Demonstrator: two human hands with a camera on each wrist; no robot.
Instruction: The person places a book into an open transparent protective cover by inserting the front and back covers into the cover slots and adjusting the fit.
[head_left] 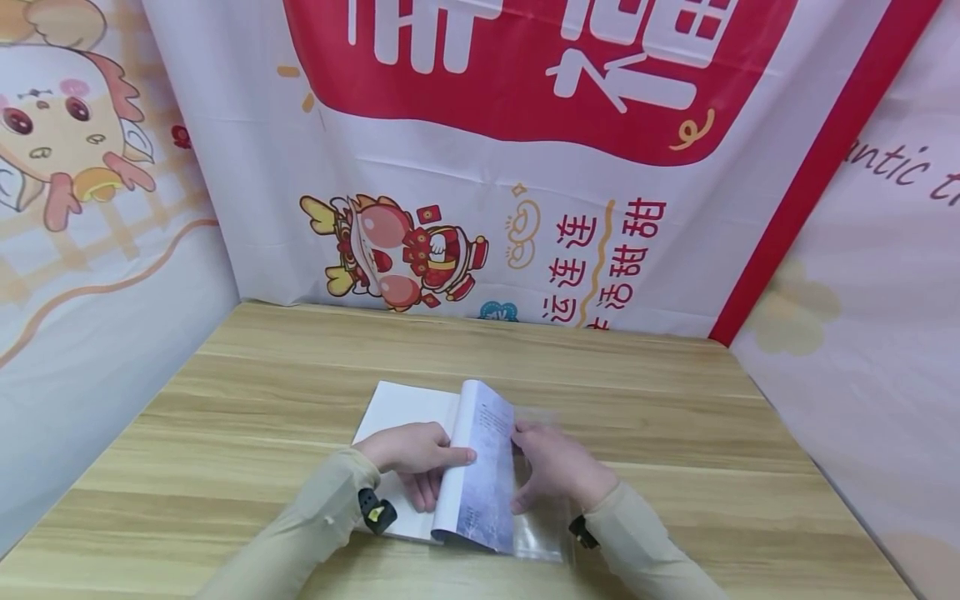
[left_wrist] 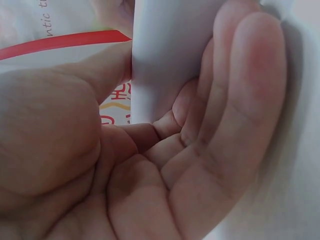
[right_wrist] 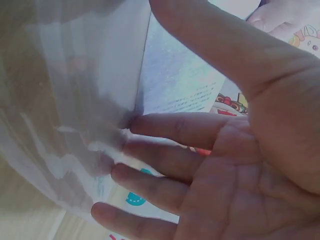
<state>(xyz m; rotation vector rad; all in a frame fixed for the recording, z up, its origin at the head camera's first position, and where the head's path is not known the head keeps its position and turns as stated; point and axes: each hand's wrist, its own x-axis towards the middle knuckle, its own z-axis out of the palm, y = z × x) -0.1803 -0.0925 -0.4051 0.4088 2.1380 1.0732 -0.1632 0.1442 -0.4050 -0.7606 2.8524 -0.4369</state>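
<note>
A book with white pages [head_left: 412, 408] lies on the table, its bluish-grey printed cover [head_left: 487, 475] curling up and over to the right. My left hand [head_left: 416, 450] grips that cover, thumb on its printed face and the other fingers bent beneath, as the left wrist view shows. Past the cover's right edge spreads a clear plastic sleeve [head_left: 542, 537]. Along this edge my right hand [head_left: 558, 467] is spread, thumb and forefinger apart. In the right wrist view, its nearly straight fingers [right_wrist: 175, 129] touch the plastic. How far the cover sits inside the sleeve is unclear.
The wood-grain table [head_left: 300, 358] extends around the book on all sides. A printed cloth [head_left: 435, 167] with red and white designs hangs behind it, and more printed cloth [head_left: 840, 275] flanks the right side. Black straps [head_left: 377, 510] sit on both wrists.
</note>
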